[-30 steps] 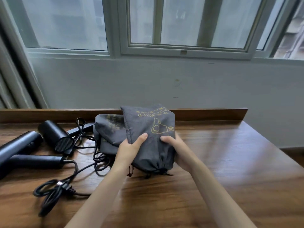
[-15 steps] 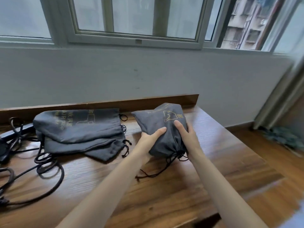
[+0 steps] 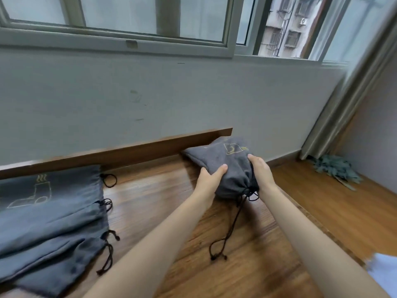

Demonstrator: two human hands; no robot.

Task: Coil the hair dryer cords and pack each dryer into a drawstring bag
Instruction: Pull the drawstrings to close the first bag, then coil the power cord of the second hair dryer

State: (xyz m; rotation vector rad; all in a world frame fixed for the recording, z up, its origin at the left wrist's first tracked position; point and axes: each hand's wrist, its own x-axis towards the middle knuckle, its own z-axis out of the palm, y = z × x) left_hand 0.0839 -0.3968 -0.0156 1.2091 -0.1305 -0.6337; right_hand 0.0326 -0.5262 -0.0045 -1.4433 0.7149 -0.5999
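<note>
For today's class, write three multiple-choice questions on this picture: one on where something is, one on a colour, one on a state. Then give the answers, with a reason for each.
1. Where is the full bag?
A) on the floor
B) at the right end of the table, near the back rail
C) on the windowsill

2. What colour is the print on the full bag?
A) red
B) yellow
C) white

3. How is the full bag's mouth?
A) wide open
B) torn
C) drawn shut

Answers:
1 B: the left hand and right hand hold it there, close to the rail.
2 B: yellow lines show on the grey cloth.
3 C: the cloth is gathered tight where the cord comes out.
</note>
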